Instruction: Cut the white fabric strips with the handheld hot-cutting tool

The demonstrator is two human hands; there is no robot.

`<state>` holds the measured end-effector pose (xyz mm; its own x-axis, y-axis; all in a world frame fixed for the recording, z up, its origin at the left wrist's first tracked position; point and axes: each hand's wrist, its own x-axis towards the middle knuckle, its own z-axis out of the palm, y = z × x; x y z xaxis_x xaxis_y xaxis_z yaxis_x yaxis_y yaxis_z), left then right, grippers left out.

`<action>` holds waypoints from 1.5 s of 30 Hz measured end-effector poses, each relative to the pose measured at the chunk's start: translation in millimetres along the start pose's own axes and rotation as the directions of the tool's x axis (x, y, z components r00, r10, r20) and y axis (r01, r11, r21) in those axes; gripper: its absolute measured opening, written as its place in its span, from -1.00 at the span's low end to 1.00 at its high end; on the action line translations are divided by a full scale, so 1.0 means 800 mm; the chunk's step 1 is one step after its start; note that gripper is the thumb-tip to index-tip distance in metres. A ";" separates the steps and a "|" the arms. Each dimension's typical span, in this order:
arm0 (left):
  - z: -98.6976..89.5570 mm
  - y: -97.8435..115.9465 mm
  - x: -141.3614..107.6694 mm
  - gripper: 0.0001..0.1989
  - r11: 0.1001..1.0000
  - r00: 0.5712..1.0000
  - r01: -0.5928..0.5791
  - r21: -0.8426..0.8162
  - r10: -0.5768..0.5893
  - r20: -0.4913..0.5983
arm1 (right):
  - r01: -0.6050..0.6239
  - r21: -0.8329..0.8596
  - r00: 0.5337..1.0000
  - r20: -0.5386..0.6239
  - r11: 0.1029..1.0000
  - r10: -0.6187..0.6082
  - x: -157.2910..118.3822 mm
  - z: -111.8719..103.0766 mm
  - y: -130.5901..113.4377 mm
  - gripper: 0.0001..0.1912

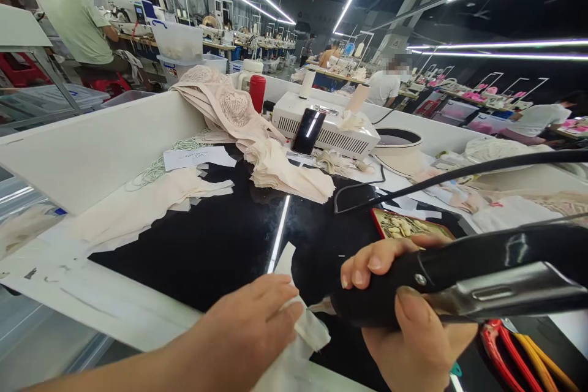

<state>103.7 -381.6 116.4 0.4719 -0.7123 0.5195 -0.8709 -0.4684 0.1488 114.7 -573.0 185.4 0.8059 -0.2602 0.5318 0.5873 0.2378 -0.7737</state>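
My right hand [408, 312] is wrapped round a black handheld tool [482, 257] with a metal lever and a cable, at the lower right. Beside it, my left hand [257, 324] rests over a pale piece of fabric [312, 327] at the front edge of the black tabletop [206, 245]. Its fingers are together and lie across the fabric; whether they pinch it is hard to tell. One narrow end of the fabric points away from me on the black surface.
Beige fabric stacks [285, 171] lie ahead and at left [151, 202]. A phone [309, 130] leans on a white box [340, 135]. Right: a red-rimmed tray [376, 223], red-handled pliers [500, 349] and a hanging cable [459, 168]. People sit at sewing machines beyond.
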 end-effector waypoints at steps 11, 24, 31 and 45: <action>-0.010 -0.079 0.014 -0.66 0.981 0.974 -0.065 -0.183 0.102 0.204 | 0.026 -0.011 0.999 0.027 1.000 -0.026 -0.003 -0.002 0.005 -0.66; -0.030 -0.068 0.016 -0.76 0.993 0.957 -0.121 -0.001 0.117 0.265 | 0.054 -0.005 0.999 0.000 0.999 -0.054 -0.006 0.006 0.006 -0.65; -0.036 -0.048 0.013 -0.41 0.986 0.923 -0.135 0.099 0.089 0.374 | 0.051 -0.019 0.998 -0.025 0.999 -0.052 -0.008 0.009 0.008 -0.64; -0.029 -0.043 0.008 -0.36 0.988 0.921 -0.124 0.095 0.079 0.381 | 0.044 0.003 0.998 -0.042 0.999 -0.044 -0.008 0.009 0.012 -0.63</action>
<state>133.5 -358.0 133.8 0.4180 -0.8925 0.1696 -0.9057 -0.4238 0.0024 115.9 -562.4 177.3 0.7753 -0.3096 0.5505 0.6226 0.2285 -0.7484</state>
